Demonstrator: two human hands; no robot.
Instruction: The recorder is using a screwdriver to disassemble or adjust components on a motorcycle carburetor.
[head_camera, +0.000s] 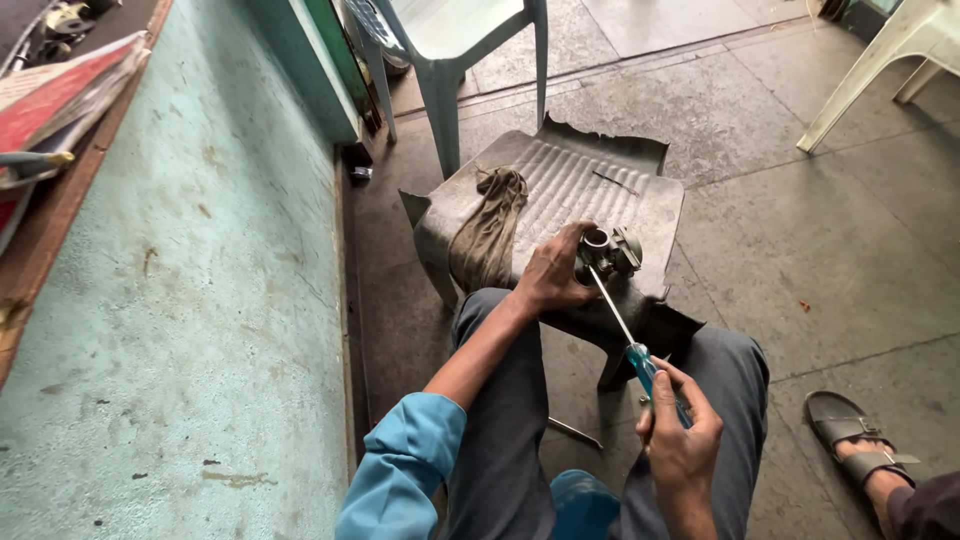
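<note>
My left hand (553, 272) grips a small grey metal carburettor (607, 254) and holds it over the front of a low stool covered by a ribbed grey mat (590, 190). My right hand (678, 428) is closed around the blue handle of a long screwdriver (628, 340). Its thin shaft runs up and left, and the tip meets the carburettor. A crumpled brownish rag (488, 232) lies on the mat, just left of my left hand. My knees in dark trousers sit on either side of the stool's front.
A pale green wall (200, 300) runs along my left, with a wooden shelf (60, 190) of papers above it. A light plastic chair (440, 50) stands behind the stool, another chair (880, 70) at far right. Another person's sandalled foot (860, 445) rests at lower right.
</note>
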